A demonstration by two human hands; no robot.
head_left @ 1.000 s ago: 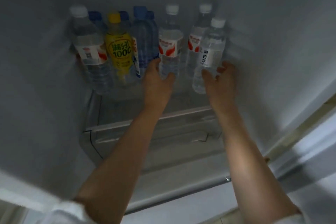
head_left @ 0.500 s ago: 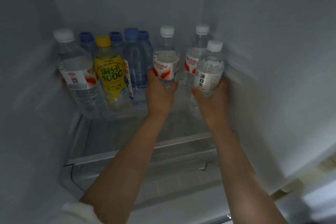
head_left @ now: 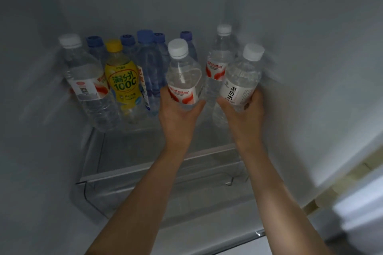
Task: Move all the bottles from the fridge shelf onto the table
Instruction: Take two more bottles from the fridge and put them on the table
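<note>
Two hands (head_left: 178, 118) (head_left: 241, 116) gripping clear bottles (head_left: 183, 76) (head_left: 239, 80).

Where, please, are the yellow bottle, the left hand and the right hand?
yellow bottle (head_left: 122, 87): head view, on its label.
left hand (head_left: 178, 118): head view, back of the hand.
right hand (head_left: 243, 118): head view, back of the hand.

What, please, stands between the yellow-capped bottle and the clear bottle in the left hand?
In the head view, blue-capped blue-tinted bottles stand between the yellow-capped bottle and the left hand's clear bottle.
</note>
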